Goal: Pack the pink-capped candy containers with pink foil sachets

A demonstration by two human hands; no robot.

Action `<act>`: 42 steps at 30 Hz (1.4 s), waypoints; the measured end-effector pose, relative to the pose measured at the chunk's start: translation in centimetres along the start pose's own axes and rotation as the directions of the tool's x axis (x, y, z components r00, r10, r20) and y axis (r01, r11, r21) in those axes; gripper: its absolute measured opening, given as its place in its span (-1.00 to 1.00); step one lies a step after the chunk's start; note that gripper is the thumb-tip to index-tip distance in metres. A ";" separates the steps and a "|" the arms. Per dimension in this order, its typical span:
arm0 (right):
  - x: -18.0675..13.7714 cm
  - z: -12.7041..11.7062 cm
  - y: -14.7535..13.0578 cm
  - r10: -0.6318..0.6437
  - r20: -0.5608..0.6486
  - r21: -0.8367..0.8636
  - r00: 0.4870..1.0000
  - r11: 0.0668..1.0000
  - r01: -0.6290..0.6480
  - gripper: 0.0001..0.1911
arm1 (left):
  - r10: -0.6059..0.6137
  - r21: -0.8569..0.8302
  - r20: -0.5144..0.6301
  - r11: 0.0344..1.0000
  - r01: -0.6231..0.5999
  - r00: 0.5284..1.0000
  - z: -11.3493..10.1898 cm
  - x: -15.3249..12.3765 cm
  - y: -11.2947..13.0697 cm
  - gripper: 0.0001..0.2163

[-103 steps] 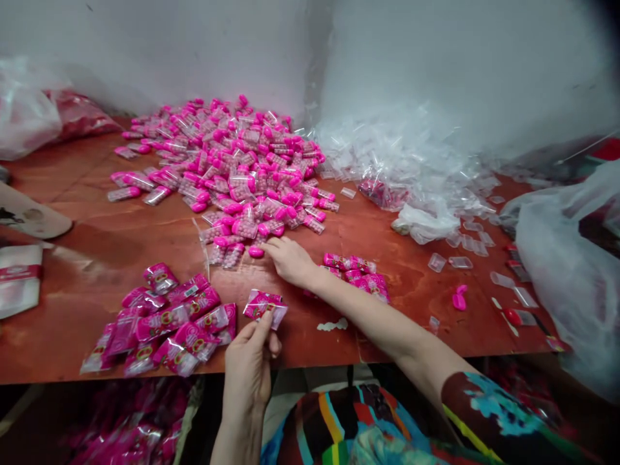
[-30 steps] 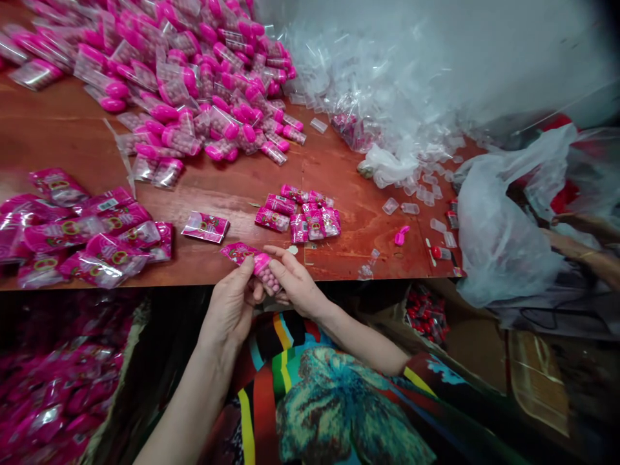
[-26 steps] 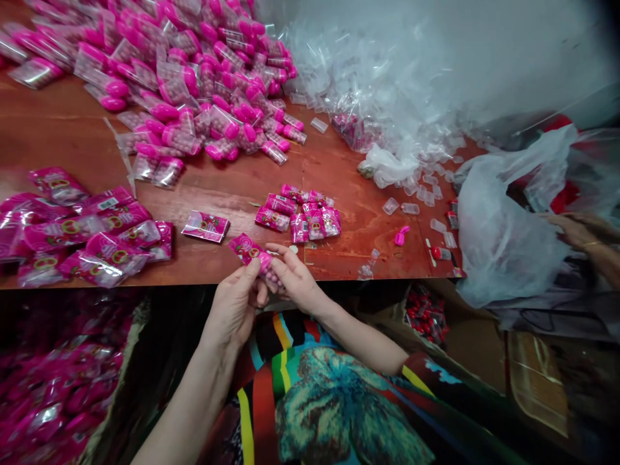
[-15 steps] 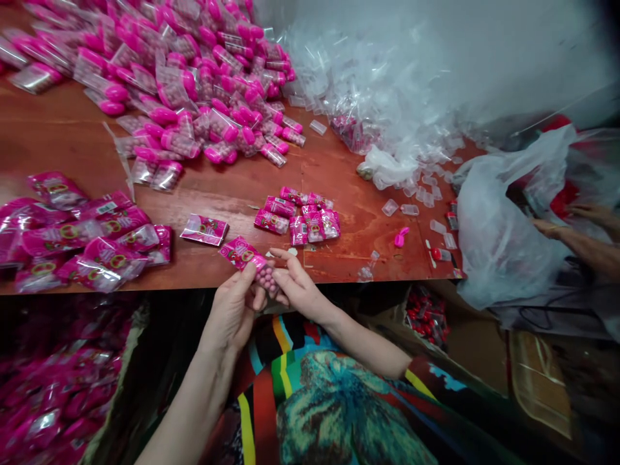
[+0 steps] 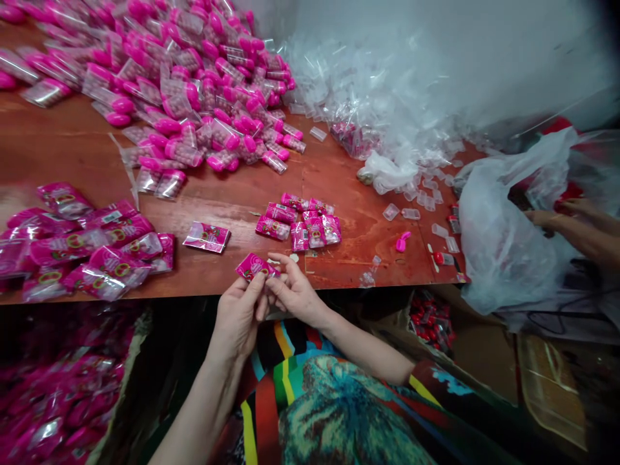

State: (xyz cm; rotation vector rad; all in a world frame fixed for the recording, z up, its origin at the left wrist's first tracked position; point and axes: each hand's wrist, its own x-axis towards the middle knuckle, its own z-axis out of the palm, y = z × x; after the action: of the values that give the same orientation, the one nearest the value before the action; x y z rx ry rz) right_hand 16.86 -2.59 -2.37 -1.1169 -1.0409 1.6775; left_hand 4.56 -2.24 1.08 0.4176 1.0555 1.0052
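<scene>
My left hand (image 5: 238, 314) and my right hand (image 5: 294, 294) meet at the near edge of the red-brown table (image 5: 68, 142), both pinching one pink printed packet (image 5: 256, 266). Whatever went inside it is hidden. A single pink packet (image 5: 206, 236) lies flat just left of my hands. A small cluster of empty pink packets (image 5: 300, 221) lies right behind them. At the left edge sits a pile of filled pink packets (image 5: 82, 240). A big heap of clear candy tubes with pink caps (image 5: 179, 84) covers the far left of the table.
Clear plastic wrappers (image 5: 387, 97) are heaped at the back right, with small clear boxes (image 5: 416, 203) and a loose pink cap (image 5: 402, 241) near them. A white plastic bag (image 5: 504, 226) stands at the right, where another person's hands (image 5: 566, 216) work. A box of pink packets (image 5: 58, 394) sits below left.
My right hand fetched a candy tube from the heap and brought it to the packet in my left hand. The tube slid into the packet and no longer shows.
</scene>
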 end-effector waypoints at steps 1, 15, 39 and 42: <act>0.2 -0.1 0.1 0.011 0.012 -0.008 1.000 1.000 -0.011 -0.37 | 0.014 0.014 -0.002 1.000 -0.014 1.000 0.1 0.0 -0.1 -0.66; 3.1 -3.3 -8.8 -0.522 -0.111 -0.913 0.845 0.389 0.120 -0.60 | 0.208 0.286 -0.170 0.946 -0.154 0.963 -2.1 1.5 0.7 -0.59; 26.5 8.6 -6.1 -0.291 0.550 -0.835 0.783 -0.167 0.525 -0.48 | 0.208 0.462 -0.136 0.878 -0.124 0.968 -4.1 2.4 0.1 -0.61; 24.5 4.4 -6.8 -0.203 0.622 -0.783 0.756 -0.180 0.596 -0.46 | 0.537 0.699 0.021 0.595 -0.396 0.843 -4.6 2.8 1.4 -0.75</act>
State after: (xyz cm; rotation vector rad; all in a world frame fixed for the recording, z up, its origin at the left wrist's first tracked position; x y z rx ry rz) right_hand 8.06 21.66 -0.90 -1.0205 -2.7361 0.1637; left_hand 0.26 0.09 -1.53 1.2975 1.5402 1.1052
